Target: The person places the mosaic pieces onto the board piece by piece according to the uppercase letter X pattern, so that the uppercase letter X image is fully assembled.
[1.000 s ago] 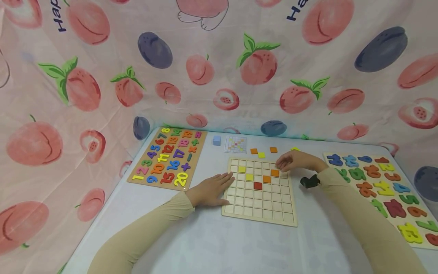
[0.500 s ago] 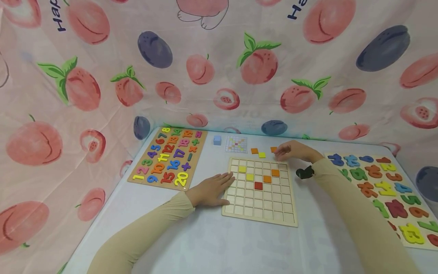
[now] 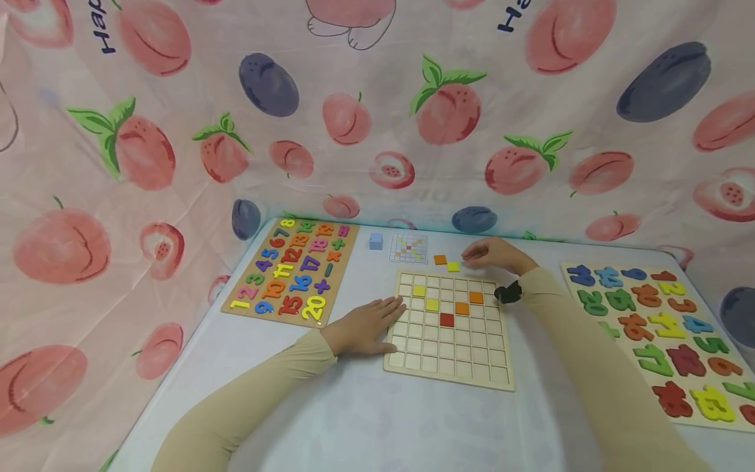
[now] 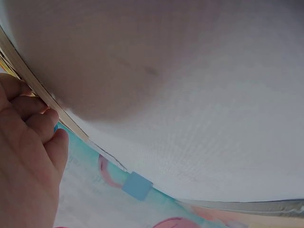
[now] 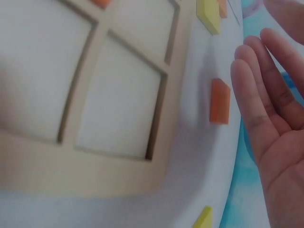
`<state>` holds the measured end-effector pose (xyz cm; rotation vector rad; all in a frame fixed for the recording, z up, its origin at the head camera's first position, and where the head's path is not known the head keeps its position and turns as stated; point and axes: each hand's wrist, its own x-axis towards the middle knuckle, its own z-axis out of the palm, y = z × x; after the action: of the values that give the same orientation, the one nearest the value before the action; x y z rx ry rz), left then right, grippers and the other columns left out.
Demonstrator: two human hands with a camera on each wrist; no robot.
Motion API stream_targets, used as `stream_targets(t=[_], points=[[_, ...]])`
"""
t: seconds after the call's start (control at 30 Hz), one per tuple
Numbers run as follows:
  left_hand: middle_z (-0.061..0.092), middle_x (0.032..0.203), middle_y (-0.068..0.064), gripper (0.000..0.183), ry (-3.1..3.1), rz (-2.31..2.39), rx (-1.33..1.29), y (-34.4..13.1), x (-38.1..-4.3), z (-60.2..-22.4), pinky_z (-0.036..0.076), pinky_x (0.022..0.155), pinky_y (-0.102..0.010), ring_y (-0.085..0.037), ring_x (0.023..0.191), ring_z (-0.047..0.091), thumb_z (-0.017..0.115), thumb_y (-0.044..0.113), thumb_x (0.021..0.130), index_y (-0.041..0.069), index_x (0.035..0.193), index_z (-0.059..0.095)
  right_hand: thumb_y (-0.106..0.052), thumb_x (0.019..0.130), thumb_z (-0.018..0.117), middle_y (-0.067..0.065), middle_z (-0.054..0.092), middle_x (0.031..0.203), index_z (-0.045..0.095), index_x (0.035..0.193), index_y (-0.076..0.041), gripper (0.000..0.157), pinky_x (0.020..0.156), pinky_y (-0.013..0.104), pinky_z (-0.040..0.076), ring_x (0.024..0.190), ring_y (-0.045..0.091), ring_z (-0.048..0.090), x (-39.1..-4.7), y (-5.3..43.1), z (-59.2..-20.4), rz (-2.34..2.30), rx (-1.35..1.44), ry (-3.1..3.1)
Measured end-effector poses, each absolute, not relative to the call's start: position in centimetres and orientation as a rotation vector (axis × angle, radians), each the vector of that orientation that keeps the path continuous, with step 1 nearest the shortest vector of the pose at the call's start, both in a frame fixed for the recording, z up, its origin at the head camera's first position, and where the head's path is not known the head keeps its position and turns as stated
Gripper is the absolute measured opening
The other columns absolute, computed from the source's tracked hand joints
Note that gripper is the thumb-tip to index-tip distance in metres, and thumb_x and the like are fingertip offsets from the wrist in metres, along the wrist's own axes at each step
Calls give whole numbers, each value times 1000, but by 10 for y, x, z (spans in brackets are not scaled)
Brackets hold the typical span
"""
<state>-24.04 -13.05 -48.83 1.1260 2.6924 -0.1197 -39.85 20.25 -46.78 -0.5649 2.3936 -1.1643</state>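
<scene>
A wooden grid board (image 3: 433,370) lies mid-table, with a red tile (image 3: 447,320), two yellow tiles and two orange tiles set in its squares. My left hand (image 3: 367,328) rests on the board's left edge, its fingers extended; the left wrist view shows the fingertips at the board rim (image 4: 52,102). Beyond the far right corner of the board hovers my right hand (image 3: 498,255), palm unfilled and fingers fairly straight. In the right wrist view a loose orange tile (image 5: 219,101) lies near those fingertips, apart from them. A loose yellow tile (image 3: 453,267) and an orange tile (image 3: 440,259) lie left of this hand.
Behind the board are a printed grid card (image 3: 409,249) and a small blue cube (image 3: 375,241). Number puzzle boards lie at left (image 3: 289,272) and right (image 3: 666,328). Another yellow tile (image 5: 204,218) shows in the right wrist view. A fruit-print cloth hangs behind the table.
My right hand has moved left and slightly back, from beside the upper orange tile on the board towards the loose tiles, covering one loose orange tile in the head view. My left hand stays put.
</scene>
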Motion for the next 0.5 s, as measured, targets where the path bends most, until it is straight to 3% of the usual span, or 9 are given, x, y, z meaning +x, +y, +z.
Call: stream_targets(t=[0.5], points=[[9,160,-6,84,2687,-98,1118,-131,-241,-489,15,120,-33,-19,148,11,42,60,91,10,152,12,-14,86,68,25,62,120,60,119,5,39,99,48,45,110,36,59,-402,170,-470,-1156,-561,2452]])
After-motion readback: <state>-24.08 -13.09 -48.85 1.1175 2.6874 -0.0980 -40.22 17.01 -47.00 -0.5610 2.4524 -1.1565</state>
